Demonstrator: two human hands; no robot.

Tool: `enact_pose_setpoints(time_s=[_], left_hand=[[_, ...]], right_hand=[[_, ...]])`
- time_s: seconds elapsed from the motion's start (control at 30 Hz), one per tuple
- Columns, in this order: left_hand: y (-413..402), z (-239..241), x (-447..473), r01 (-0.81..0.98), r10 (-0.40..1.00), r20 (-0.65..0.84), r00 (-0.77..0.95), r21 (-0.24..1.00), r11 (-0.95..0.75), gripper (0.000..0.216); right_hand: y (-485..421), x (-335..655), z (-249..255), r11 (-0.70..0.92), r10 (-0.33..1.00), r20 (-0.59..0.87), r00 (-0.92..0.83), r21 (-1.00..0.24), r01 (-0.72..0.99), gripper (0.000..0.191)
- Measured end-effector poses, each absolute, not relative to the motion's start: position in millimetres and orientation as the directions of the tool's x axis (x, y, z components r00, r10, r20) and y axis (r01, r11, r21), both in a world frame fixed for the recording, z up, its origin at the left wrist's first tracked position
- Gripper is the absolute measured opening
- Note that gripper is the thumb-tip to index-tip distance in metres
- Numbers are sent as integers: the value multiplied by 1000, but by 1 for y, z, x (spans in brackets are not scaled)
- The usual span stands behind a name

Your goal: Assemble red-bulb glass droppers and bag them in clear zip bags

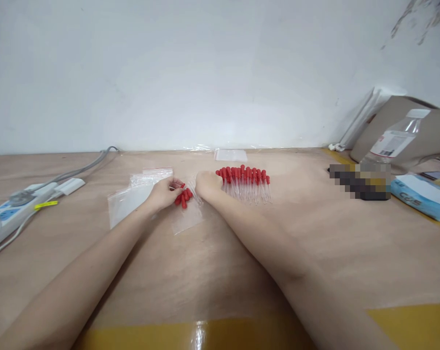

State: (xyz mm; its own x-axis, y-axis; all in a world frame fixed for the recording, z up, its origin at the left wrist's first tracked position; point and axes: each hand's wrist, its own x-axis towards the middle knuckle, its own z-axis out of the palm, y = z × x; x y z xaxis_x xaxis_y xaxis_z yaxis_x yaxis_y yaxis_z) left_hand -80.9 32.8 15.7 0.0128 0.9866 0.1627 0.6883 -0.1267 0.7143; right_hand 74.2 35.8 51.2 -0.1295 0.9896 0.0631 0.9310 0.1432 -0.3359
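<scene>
Left hand (165, 193) is pinching a dropper (182, 185), fingers nearly closed, probably steadying it by the bag (188, 223). Right hand (208, 184) is hiding its fingers; cannot tell grip.

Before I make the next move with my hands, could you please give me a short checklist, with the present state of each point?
1. Left hand at the small cluster of red-bulbed clear droppers: ok.
2. Right hand showing its grip: not ok, its fingertips are hidden.
3. Small cluster inside the clear flat plastic bag: cannot tell, inside or on top.
4. Larger row of red-bulbed clear droppers side by side: ok.
5. Clear plastic bottle with white cap away from both hands: ok.
</scene>
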Motion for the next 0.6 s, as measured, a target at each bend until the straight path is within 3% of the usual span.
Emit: enact_pose_setpoints(time_s=[0.27,0.37,0.5,0.6], left_hand=[[30,15,-78,672,969,244,-39,724,-155,29],[29,18,-78,668,965,254,-71,730,-143,36],[21,22,-65,609,967,254,-14,770,-193,29],[3,23,-40,582,916,392,84,727,-365,20]], right_hand=[[46,79,47,81,995,-24,-100,-421,903,38],[40,95,54,91,994,-18,-111,-453,887,29],[19,138,57,284,959,151,-241,-508,813,20],[-2,180,46,429,896,371,-243,-587,687,15]])
